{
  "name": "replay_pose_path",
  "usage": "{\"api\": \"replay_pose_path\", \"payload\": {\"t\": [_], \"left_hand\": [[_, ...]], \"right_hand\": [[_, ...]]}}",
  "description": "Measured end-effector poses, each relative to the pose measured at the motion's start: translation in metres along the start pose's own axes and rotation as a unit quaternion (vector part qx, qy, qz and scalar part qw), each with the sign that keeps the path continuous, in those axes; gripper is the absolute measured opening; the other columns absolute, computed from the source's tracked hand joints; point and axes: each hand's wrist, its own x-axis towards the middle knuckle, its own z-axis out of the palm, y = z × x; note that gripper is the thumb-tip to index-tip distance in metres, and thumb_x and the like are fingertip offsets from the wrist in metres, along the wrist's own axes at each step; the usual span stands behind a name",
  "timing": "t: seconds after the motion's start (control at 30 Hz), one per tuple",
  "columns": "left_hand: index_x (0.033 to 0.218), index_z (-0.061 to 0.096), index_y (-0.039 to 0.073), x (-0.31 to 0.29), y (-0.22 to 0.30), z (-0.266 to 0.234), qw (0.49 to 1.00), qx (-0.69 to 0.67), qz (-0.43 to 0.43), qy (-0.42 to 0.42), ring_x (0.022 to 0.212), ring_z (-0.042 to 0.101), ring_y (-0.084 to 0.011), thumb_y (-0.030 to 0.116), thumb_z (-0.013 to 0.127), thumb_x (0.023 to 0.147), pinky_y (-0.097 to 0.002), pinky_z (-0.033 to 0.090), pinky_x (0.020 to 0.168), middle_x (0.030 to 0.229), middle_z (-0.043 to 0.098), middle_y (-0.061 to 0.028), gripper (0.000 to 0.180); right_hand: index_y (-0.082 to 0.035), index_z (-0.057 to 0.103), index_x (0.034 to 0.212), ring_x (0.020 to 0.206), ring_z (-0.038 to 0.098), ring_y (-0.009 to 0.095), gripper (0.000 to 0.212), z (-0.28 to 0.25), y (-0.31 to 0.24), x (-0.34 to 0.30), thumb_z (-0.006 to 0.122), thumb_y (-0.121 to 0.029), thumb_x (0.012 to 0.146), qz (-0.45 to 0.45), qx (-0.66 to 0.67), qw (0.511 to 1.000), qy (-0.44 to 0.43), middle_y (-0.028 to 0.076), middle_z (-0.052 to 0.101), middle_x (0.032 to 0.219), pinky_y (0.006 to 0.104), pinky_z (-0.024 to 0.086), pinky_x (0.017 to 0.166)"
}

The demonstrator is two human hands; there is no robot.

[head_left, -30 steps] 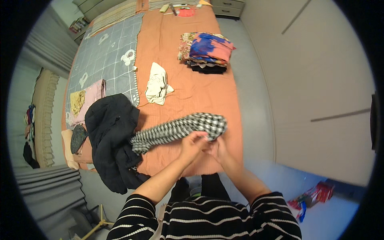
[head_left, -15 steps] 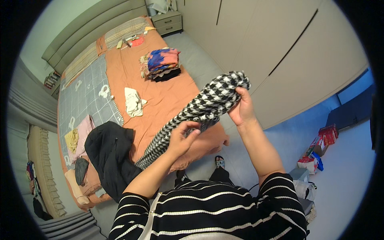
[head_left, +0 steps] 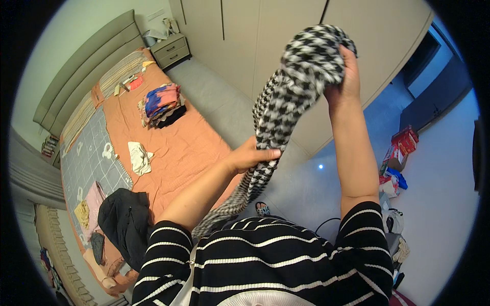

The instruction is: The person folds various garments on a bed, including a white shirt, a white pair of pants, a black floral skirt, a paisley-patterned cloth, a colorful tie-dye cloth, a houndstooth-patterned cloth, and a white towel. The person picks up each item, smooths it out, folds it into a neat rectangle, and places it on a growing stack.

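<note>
A long black-and-white houndstooth scarf (head_left: 286, 104) stretches up in front of me, bunched into thick folds at its top. My right hand (head_left: 346, 76) grips that upper bundle from its right side, raised high before the wardrobe. Lower down, my left hand (head_left: 253, 155) is wrapped round the narrower middle of the cloth, thumb across the front. From there the scarf trails down and left toward my body, its lower end passing beside my left arm.
On the orange-covered bed (head_left: 199, 145) lie a stack of folded clothes (head_left: 162, 104), a crumpled white cloth (head_left: 139, 158) and a black jacket (head_left: 124, 222). A beige wardrobe (head_left: 286, 20) lines the far side. Red bags and boxes (head_left: 403, 145) stand on the floor at right.
Both hands have moved up and right with the scarf, which now hangs more steeply. My left hand has closed round its middle. The view has turned to the right.
</note>
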Motion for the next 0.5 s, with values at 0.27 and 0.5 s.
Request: {"api": "replay_pose_path", "payload": {"t": [0.27,0.5], "left_hand": [[0.127,0.042,-0.004,0.017,0.059,0.029,0.906,-0.403,0.056,-0.117,0.083,0.063,-0.0306,0.066,0.026,0.09,-0.0467,0.054,0.076,0.111,0.058,-0.0231,0.081],[0.117,0.051,-0.009,-0.022,0.057,0.009,0.916,-0.39,0.093,0.018,0.101,0.062,-0.032,0.01,0.058,0.076,-0.0457,0.048,0.093,0.112,0.061,-0.0212,0.046]], "right_hand": [[0.001,0.059,0.101,0.089,0.063,0.024,0.023,-0.039,0.041,-0.009,0.057,-0.016,0.085,0.166,-0.046,0.983,0.061,0.013,0.065,0.098,0.0382,0.053,0.081],[0.002,0.057,0.11,0.097,0.063,0.023,0.03,-0.042,0.052,-0.022,0.052,-0.021,0.091,0.163,-0.101,0.977,0.09,0.014,0.064,0.109,0.0376,0.05,0.088]]}}
